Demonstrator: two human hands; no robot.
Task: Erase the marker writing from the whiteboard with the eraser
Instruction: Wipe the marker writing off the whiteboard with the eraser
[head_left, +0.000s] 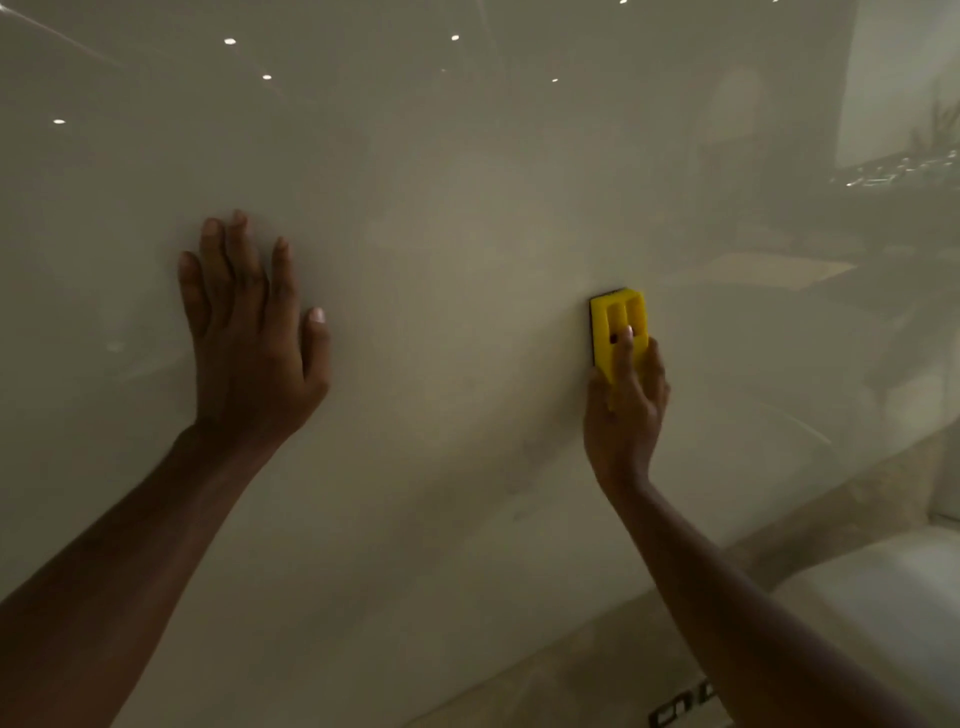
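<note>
Glossy off-white whiteboard surface (467, 208): pale cream to grey-beige, unpatterned, with small bright white specular dots toward 11 and 12 o'clock and a lighter, washed-out reflected patch at 2 o'clock. Faint darker grey smudging lies toward 5 o'clock of centre. Rectangular yellow plastic eraser (618, 325): saturated yellow back with two moulded lengthwise grooves in deeper yellow shadow, and a thin black pad edge along its 9 o'clock side. Black lettering (680, 709) at 5 o'clock, cut off by the frame edge, on a mottled beige band (571, 670).
</note>
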